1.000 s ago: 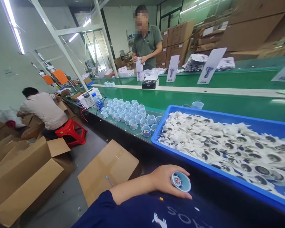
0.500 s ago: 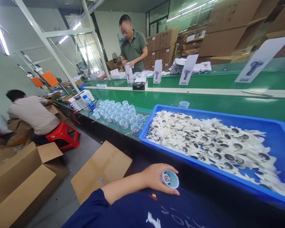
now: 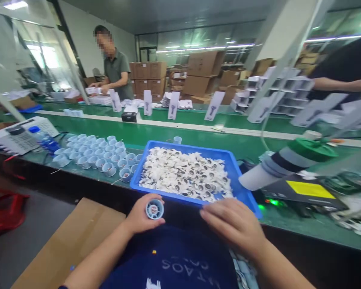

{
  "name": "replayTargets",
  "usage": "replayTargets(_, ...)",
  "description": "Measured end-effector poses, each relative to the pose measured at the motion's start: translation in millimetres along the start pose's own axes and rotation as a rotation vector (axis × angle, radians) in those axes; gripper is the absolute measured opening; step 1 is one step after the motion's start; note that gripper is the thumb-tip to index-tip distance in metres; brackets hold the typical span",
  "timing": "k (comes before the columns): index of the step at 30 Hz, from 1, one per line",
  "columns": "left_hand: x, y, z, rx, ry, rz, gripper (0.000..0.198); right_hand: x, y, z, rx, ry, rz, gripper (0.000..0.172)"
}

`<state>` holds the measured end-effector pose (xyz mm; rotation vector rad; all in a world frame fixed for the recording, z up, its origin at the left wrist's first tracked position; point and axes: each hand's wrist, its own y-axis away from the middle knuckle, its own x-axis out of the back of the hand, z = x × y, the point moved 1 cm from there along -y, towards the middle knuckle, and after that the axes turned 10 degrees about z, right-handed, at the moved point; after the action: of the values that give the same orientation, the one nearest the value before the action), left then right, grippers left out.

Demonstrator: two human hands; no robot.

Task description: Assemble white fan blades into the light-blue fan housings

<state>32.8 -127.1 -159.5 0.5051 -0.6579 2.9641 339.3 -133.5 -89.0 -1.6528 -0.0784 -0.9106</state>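
Left-hand fingers [image 3: 137, 212] clenched around a pale blue cup [image 3: 154, 209], open end up, just off the near edge of the bench [image 3: 180, 136]. Right-hand fingers [image 3: 216, 218] released, spread open at the near rim of the blue tray [image 3: 180, 147], not grasping anything.

a factory assembly workshop is shown: a long green assembly line [image 3: 180, 134] is run through the room, stacked cardboard cartons [image 3: 147, 76] are piled behind it, a blue plastic tray [image 3: 180, 147] of parts and rows of pale blue plastic cups [image 3: 90, 151] are set along it, and a person [image 3: 116, 66] is seen working further along under strip lights [image 3: 204, 48].
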Motion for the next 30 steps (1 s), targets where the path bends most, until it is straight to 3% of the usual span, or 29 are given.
replayTargets(5,22.6,-28.0,4.0,-0.049,-0.029,0.182,0.047,-48.7,-34.7,48.0,-0.23,0.098,-0.26,0.02)
replayTargets(8,25.8,-49.0,4.1,-0.022,-0.079,0.338,0.046,-86.2,-60.7,64.9,-0.262,0.093,-0.484,0.015)
replayTargets(12,28.2,-74.3,-6.9,0.05,-0.003,0.509,0.062,-136.8,-98.5,59.6,-0.16,-0.006,-0.724,0.018)
replayTargets(15,30.3,-83.7,-14.9,0.061,0.104,0.549,0.065,-161.2,-118.9,43.9,-0.086,-0.044,-0.845,0.021)
replayTargets(19,31.2,-85.9,-17.2,0.116,0.109,0.457,0.066,-169.3,-130.0,34.3,-0.173,0.01,-0.914,0.028)
replayTargets(24,30.5,-89.1,-15.4,0.154,0.035,0.368,0.071,-169.6,-130.5,50.1,-0.398,0.025,-0.974,0.021)
replayTargets(27,27.8,-93.1,-10.6,0.078,0.102,0.463,0.067,-173.9,-132.5,55.7,-0.515,0.013,-1.0,0.023)
replayTargets(30,28.9,-98.3,-3.9,-0.081,0.187,0.671,0.069,-181.0,-139.7,51.0,-0.583,0.014,-1.017,0.022)
